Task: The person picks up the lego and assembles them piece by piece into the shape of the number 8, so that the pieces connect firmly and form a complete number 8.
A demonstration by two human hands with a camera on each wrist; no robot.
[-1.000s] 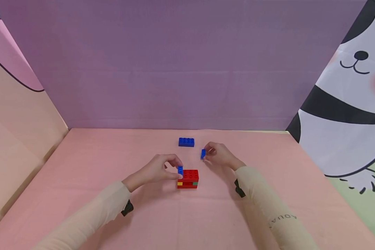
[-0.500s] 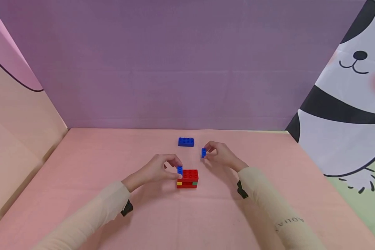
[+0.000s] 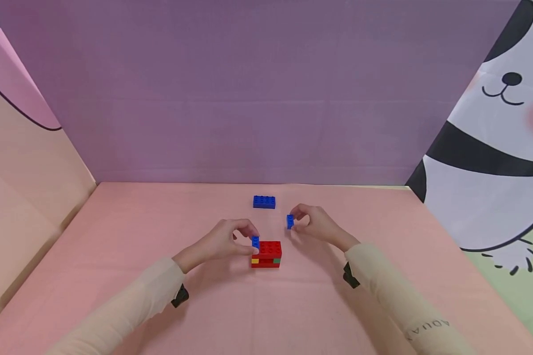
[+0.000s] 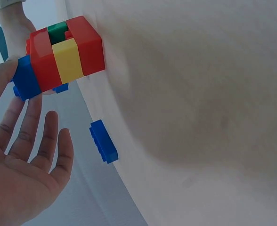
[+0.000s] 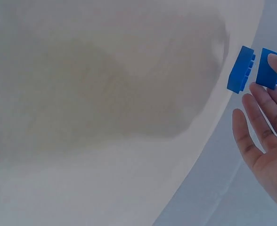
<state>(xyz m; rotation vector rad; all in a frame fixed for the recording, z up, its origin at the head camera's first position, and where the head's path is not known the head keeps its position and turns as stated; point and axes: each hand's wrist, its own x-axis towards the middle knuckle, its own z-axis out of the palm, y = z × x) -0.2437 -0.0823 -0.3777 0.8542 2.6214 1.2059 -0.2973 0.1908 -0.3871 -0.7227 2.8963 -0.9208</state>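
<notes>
A stack of toy bricks (image 3: 271,248) stands on the pink table: red below and on top, with a yellow brick (image 4: 68,60) and a green brick (image 4: 57,33) between. My left hand (image 3: 226,240) pinches a small blue brick (image 3: 255,242) at the stack's top left end; in the left wrist view this brick (image 4: 27,78) sits against the upper red one. To the right and farther back, my right hand (image 3: 316,223) holds another small blue brick (image 3: 289,222) between thumb and fingers, apart from the stack. The right wrist view shows this brick (image 5: 267,68) under the thumb.
A larger blue brick (image 3: 264,202) lies behind the stack, near the back of the pink table (image 3: 160,207). A purple backdrop (image 3: 248,88) rises behind the table, and a panda-printed panel (image 3: 493,197) stands on the right.
My right hand with its small blue brick has lifted slightly, then shifted a little toward the front and right. The left hand and the stack stay where they were.
</notes>
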